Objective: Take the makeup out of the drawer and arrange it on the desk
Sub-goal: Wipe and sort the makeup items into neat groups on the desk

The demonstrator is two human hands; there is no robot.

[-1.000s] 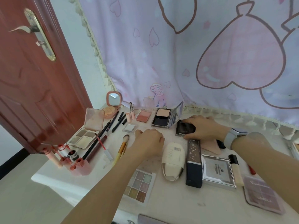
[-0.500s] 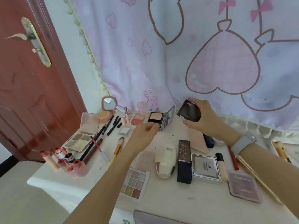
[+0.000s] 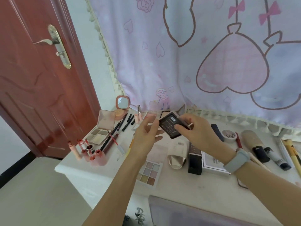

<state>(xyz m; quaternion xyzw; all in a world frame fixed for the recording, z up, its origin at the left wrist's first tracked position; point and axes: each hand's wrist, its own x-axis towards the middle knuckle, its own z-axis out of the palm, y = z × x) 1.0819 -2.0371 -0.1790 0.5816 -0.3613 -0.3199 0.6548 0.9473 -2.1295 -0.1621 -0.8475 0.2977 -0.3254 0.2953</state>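
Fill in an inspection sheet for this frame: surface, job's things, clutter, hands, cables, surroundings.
Surface: white desk, crowded with makeup.
Job's things: dark compact held above the desk, printed back facing the camera; pastel eyeshadow palette flat at the front; open pink palette on the left; round mirror compact upright at the back; black box beside a cream oval case.
Clutter: tape roll on the right.
Hands: right hand grips the compact; left hand has its fingers at the compact's edge, contact unclear.
Cables: nothing seen.
Surroundings: red door on the left, patterned curtain behind.
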